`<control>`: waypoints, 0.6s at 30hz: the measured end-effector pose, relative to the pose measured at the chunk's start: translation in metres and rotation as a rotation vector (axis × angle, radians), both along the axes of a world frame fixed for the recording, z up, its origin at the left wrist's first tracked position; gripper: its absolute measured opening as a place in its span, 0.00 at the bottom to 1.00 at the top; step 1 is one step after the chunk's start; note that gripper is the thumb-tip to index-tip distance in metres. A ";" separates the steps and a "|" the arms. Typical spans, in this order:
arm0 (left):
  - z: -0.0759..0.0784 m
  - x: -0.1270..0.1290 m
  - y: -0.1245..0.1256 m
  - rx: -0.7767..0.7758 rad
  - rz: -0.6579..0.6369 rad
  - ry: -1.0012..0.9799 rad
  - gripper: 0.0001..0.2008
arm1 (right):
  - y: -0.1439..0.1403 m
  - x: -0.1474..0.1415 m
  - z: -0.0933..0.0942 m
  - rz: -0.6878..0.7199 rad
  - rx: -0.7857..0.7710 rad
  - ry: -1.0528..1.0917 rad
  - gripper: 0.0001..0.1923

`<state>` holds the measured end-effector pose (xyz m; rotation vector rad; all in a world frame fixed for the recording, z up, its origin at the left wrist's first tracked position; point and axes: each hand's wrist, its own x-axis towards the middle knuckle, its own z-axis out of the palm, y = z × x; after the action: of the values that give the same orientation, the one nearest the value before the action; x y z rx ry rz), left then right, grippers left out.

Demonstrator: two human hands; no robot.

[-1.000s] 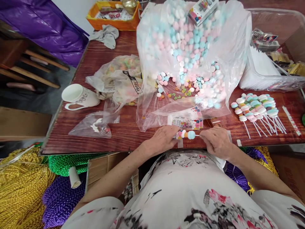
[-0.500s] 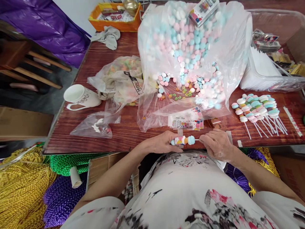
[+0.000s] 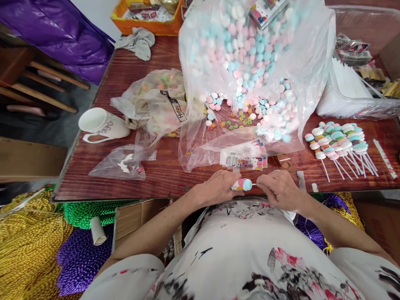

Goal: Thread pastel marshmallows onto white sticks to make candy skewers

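Left hand: the left hand [image 3: 215, 187] sits at the lower centre of the frame, at the near edge of the table [image 3: 162, 166]; its fingers are curled shut around the candy end of a candy skewer [image 3: 242, 184].
Right hand: the right hand [image 3: 279, 191] lies just right of it, thumb and forefinger pinched together on the thin white stick that pokes out of the skewer.
Candy skewer: held level between both hands, a blue round candy showing at its right end with pink and white ones beside it; how many pieces hide under the left fingers is hard to tell.
Label packet: a small printed packet [image 3: 243, 160] lies flat on the table just above the hands.
Candy bag: a large clear bag [image 3: 250, 66] of pink, blue and white candies fills the upper centre, its mouth open toward the hands.
Finished skewers: a pile of finished skewers [image 3: 339, 141] lies at the right of the frame, sticks pointing down and right.
Mug: a white mug [image 3: 101, 125] lies on its side at the left.
Small bag: a flat clear bag [image 3: 121, 164] rests below the mug.
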<state>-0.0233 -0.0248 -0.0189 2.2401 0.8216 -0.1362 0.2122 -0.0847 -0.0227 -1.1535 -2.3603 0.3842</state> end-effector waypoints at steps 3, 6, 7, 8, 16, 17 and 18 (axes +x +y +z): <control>0.001 0.007 0.002 -0.013 -0.008 0.018 0.14 | 0.000 -0.015 -0.006 0.010 0.039 -0.019 0.06; 0.002 0.010 0.005 -0.040 0.004 0.002 0.12 | 0.003 -0.025 -0.009 0.002 0.102 -0.025 0.07; 0.002 0.009 0.005 -0.058 0.012 -0.012 0.12 | 0.004 -0.026 -0.008 0.005 0.120 -0.025 0.07; 0.002 0.008 0.006 -0.076 0.022 -0.031 0.12 | 0.006 -0.026 -0.007 0.012 0.132 -0.024 0.07; 0.005 -0.004 0.006 -0.112 0.047 -0.057 0.07 | 0.014 -0.007 0.004 -0.030 0.115 -0.067 0.07; 0.005 -0.004 0.005 -0.165 0.032 -0.067 0.08 | 0.015 -0.007 0.004 -0.008 0.135 -0.066 0.07; 0.005 -0.003 0.005 -0.232 0.019 -0.088 0.10 | 0.015 -0.008 0.004 0.019 0.160 -0.063 0.07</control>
<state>-0.0264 -0.0194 -0.0137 2.0057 0.7397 -0.1163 0.2039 -0.0702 -0.0184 -1.0843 -2.4082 0.1636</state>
